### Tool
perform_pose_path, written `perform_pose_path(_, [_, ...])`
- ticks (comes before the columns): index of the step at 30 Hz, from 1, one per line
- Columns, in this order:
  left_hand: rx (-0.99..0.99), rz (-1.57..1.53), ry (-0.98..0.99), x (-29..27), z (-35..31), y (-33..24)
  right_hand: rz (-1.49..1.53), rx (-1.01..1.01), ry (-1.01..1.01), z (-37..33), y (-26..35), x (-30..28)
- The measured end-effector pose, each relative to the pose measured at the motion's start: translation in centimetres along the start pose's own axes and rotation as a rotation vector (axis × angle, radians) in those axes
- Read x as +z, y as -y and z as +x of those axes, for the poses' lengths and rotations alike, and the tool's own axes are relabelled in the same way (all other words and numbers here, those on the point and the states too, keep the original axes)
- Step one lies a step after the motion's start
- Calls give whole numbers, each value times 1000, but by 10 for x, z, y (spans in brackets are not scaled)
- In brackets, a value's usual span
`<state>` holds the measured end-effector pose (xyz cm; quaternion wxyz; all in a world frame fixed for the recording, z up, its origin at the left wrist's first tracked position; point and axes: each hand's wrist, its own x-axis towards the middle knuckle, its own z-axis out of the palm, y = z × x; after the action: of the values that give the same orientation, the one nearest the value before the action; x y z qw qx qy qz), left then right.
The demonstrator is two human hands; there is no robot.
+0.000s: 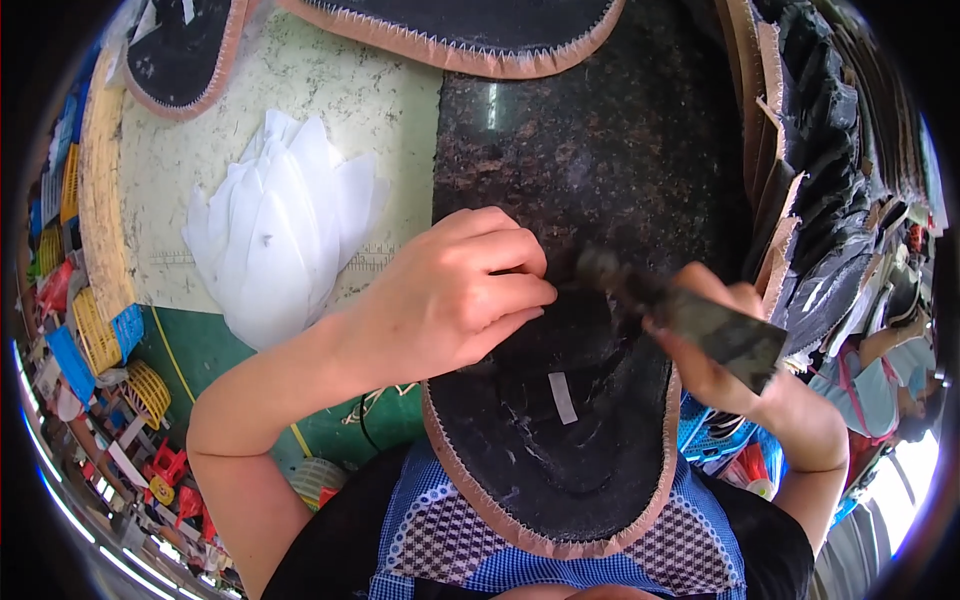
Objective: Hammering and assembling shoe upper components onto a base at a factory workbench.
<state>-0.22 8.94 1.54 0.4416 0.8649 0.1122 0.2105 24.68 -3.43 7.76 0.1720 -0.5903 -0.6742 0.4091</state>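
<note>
A black, rounded shoe-upper-like piece (540,470) with a tan zigzag-stitched edge and a small white label lies toward me, its near end over my lap. Over its far left part, my left hand (475,285) is closed with fingers curled together; whatever is in them is hidden. My right hand (705,340) is wrapped round a dark, flat-handled tool (725,335), wide at the back and narrowing toward the piece. Motion smears the tool's front end, so its kind cannot be told. On the left rests a pile of thin white leaf-shaped sheets (275,230).
More black tan-edged pieces lie at the far side (480,25) and far left (180,55). A tall stack of them (820,180) stands along the right. Below is a dark speckled slab (590,150) beside a pale ruled board (390,120). Another person (875,385) is at the far right.
</note>
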Motion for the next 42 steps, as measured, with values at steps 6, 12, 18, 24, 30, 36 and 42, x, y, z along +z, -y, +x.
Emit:
perform_pose_path(6, [10, 299, 31, 8, -8, -26, 26, 11, 135, 5, 10, -8])
perform_pose_path(12, [-149, 1, 25, -12, -4, -3, -80, -134, 183, 11, 17, -5])
perform_pose_path(18, [-22, 101, 99, -8, -12, -8, -207, -156, -20, 23, 33, -3])
perform_pose_path(24, [63, 301, 92, -6, -17, -22, -82, -83, 156, 25, 26, -11])
perform_pose_path(30, [19, 4, 68, -16, -23, 3, 78, -46, 246, 28, 20, -7])
perform_pose_path(36, [131, 303, -100, 5, -42, -9, -111, -195, 263, 34, 26, -2])
perform_pose_path(42, [-4, 227, -197, 5, -53, -8, -13, -132, 325, 38, 29, -3])
